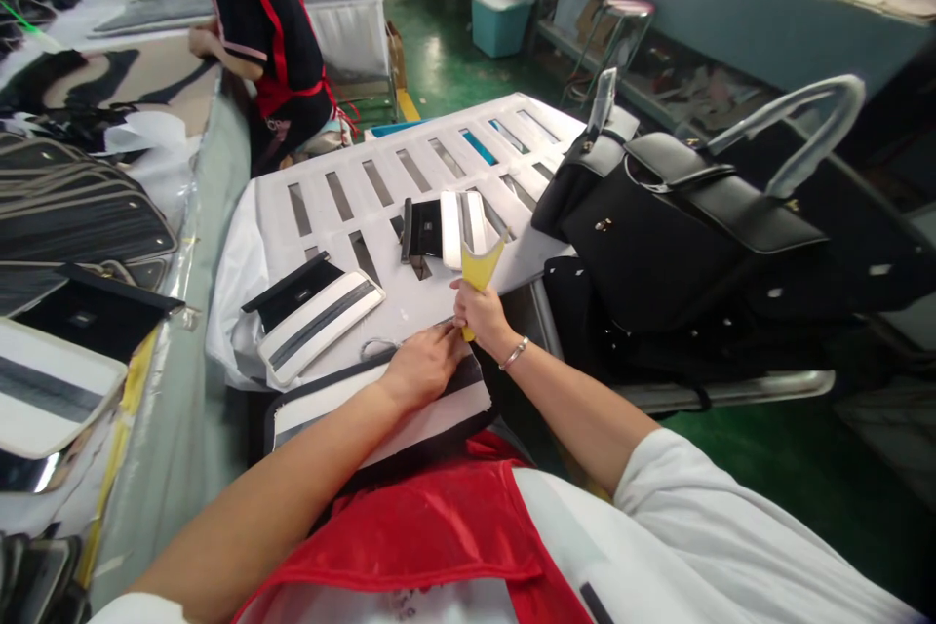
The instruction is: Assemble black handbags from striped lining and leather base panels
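My right hand (483, 315) is closed around a yellow tool (479, 265), its flared, notched end pointing up and away from me. I cannot tell exactly what kind of tool it is. Close beside it, my left hand (424, 366) lies palm down on a panel (431, 414) with white and dark stripes and a black border. Its fingers lie along the panel's far edge, partly hidden. The panel rests near my lap, against the red apron (409, 526). Just beyond lie a striped piece with a black flap (320, 317) and a similar smaller piece (446, 226).
A white slotted board (409, 141) carries the pieces. Black handbags (680, 214) with wrapped handles stand at the right. On the left bench are stacked dark panels (80, 205) and a striped piece (55, 380). Another person (270, 29) works at the far left.
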Available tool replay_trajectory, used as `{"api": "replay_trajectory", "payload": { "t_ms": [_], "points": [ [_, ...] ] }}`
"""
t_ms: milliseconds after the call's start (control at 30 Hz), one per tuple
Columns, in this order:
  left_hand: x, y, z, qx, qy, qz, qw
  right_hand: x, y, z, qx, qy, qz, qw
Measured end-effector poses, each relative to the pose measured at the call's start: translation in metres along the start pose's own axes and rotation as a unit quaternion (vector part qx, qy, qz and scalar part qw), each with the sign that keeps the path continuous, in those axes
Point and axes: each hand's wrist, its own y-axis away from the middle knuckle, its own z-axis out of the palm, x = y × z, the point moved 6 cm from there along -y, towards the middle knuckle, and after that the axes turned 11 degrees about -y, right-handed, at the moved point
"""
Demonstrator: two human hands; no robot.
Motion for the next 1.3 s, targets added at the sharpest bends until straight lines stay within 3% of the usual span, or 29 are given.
{"api": "replay_trajectory", "payload": {
  "t_ms": [133,267,467,633,800,933,1167,1300],
  "points": [
    [-0.001,0.004,0.006,-0.011,-0.045,-0.004,0.999,-0.013,0.016,-0.017,0.024,-0.060,-0.016,0.998],
    [-0.002,0.007,0.010,-0.012,-0.055,0.007,0.998,-0.008,0.029,-0.029,0.053,-0.085,-0.034,0.994],
    [0.002,0.004,0.009,-0.019,-0.069,-0.049,0.996,-0.008,0.040,-0.017,0.007,0.015,-0.150,0.989],
    [0.007,0.013,0.007,-0.063,-0.031,-0.028,0.997,-0.016,0.062,-0.027,0.021,-0.057,-0.096,0.994],
    [0.017,0.026,0.005,-0.061,-0.030,0.015,0.998,-0.012,0.087,-0.038,0.038,-0.059,-0.086,0.994],
    [0.021,0.027,0.008,-0.073,-0.016,-0.005,0.997,-0.009,0.089,-0.035,0.029,-0.037,-0.102,0.994],
    [0.022,0.024,0.011,-0.098,-0.013,-0.043,0.994,-0.010,0.115,-0.059,0.104,-0.135,-0.069,0.983],
    [0.023,0.023,0.009,-0.116,-0.009,-0.050,0.992,-0.004,0.132,-0.058,0.119,-0.151,-0.085,0.978]
  ]
}}
